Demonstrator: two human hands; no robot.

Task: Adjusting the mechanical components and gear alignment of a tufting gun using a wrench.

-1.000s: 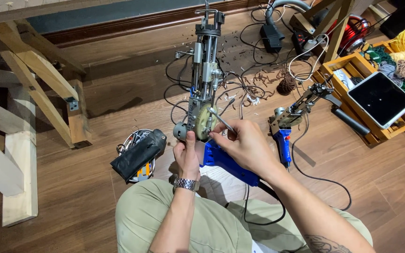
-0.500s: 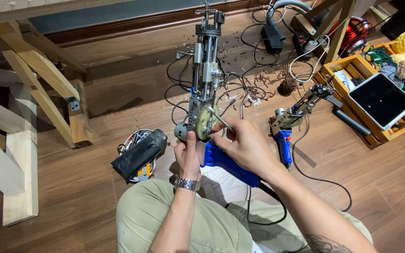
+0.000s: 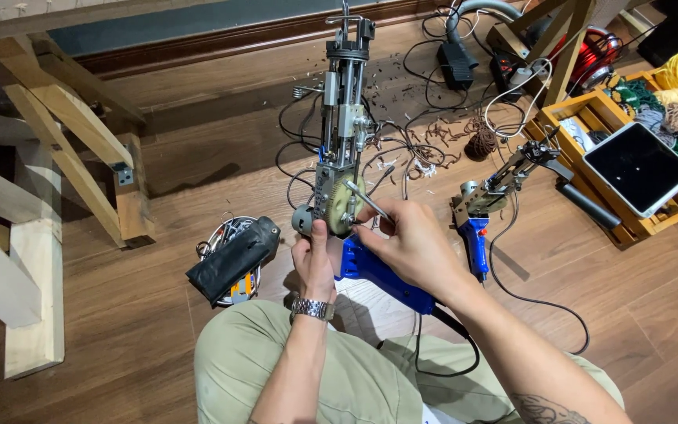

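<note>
- The tufting gun (image 3: pixel 343 149) stands upright on the wooden floor (image 3: pixel 158 259), above the person's lap.
- Left hand (image 3: pixel 313 263) clenches its gear end; right hand (image 3: pixel 410 243) pinches a slim metal tool (image 3: pixel 368 199).
- Looks rigid, heavy, greasy; the blue handle (image 3: pixel 382 275) seems the safest hold.

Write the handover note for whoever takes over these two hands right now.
Left hand: grips the blue-handled tufting gun at its gear end, thumb on the gear, gun standing nose-up over the lap.
Right hand: holds a thin metal tool with its tip at the gear housing.
Nearby: second tufting gun on the floor to the right, black pouch to the left.
Done: gun held steady, tool at the gear.
Left: the gear work itself; progress can't be judged.
</note>
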